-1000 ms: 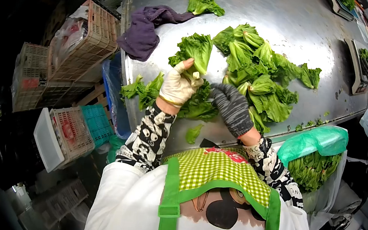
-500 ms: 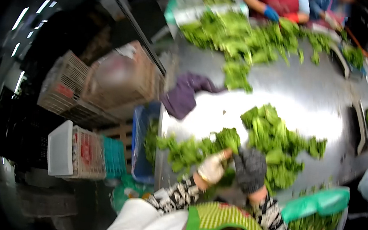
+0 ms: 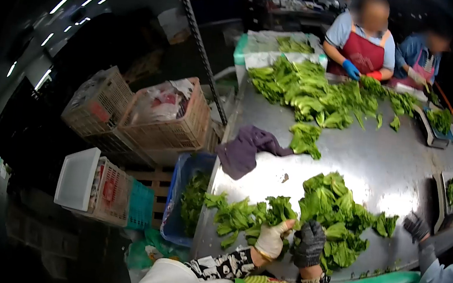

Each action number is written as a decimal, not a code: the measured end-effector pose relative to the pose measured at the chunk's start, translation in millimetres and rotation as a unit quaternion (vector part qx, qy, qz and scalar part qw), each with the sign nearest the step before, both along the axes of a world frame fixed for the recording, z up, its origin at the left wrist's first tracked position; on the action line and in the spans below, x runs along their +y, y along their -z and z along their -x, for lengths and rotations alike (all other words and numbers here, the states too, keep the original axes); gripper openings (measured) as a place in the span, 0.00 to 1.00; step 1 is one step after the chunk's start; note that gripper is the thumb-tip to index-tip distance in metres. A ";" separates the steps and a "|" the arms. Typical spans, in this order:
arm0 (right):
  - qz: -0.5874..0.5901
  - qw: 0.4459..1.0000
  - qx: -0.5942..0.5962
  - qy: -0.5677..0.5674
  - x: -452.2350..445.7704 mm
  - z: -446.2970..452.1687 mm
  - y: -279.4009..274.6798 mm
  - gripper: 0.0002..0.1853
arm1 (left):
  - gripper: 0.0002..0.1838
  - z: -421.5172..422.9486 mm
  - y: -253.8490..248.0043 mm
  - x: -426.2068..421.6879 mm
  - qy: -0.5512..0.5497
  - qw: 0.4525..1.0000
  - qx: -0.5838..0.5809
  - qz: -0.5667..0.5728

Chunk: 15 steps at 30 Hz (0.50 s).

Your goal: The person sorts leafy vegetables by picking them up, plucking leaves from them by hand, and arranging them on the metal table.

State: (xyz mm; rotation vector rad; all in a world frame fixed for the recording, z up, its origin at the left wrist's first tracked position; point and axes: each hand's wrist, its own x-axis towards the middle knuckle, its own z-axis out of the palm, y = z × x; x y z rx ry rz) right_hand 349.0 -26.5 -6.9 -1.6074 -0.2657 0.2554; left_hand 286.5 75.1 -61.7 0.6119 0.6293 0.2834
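My left hand [image 3: 273,239], in a pale glove with the thumb bare, is closed round the base of a leafy green head [image 3: 280,209] at the table's near side. Close on its right is my right hand [image 3: 309,245] in a dark grey glove, its fingers curled; what they hold, if anything, is hidden. Beyond and to the right of my right hand lies a pile of lettuce [image 3: 336,204]. Loose leaves [image 3: 232,215] are spread left of my left hand, near the edge of the metal table [image 3: 388,143].
A purple cloth [image 3: 245,150] lies at the left edge. Beside the table stand a blue bin [image 3: 175,203] and crates [image 3: 168,115]. Co-workers [image 3: 363,45] stand at the far side by more lettuce [image 3: 316,93]. Another person's gloved hand [image 3: 417,226] is at the right near a scale [image 3: 446,197].
The view has tilted up, showing the far side and co-workers. My hands have come closer together, the left still on the green head. A co-worker's gloved hand now reaches onto the table at right.
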 end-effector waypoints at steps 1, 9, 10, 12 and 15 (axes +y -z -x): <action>-0.063 0.998 0.012 0.009 1.9 -1.6 44.3 0.07 | 0.08 -4.2 -29.8 -0.4 -0.043 0.999 -0.003 -0.008; 0.236 0.930 -0.278 -0.041 -3.0 -21.8 39.1 0.10 | 0.10 7.6 -46.3 27.3 0.039 0.975 -0.143 0.166; 0.256 0.934 -0.246 -0.029 -7.1 -24.5 55.6 0.07 | 0.12 10.8 -48.1 32.2 0.030 0.966 -0.166 0.195; 0.111 0.985 -0.051 -0.124 -14.3 -29.4 46.0 0.04 | 0.18 12.9 -65.3 36.0 -0.020 0.960 -0.204 0.193; -0.023 0.969 0.195 -0.152 -14.2 -19.5 13.3 0.10 | 0.27 17.4 -73.9 49.1 0.014 0.952 -0.193 0.235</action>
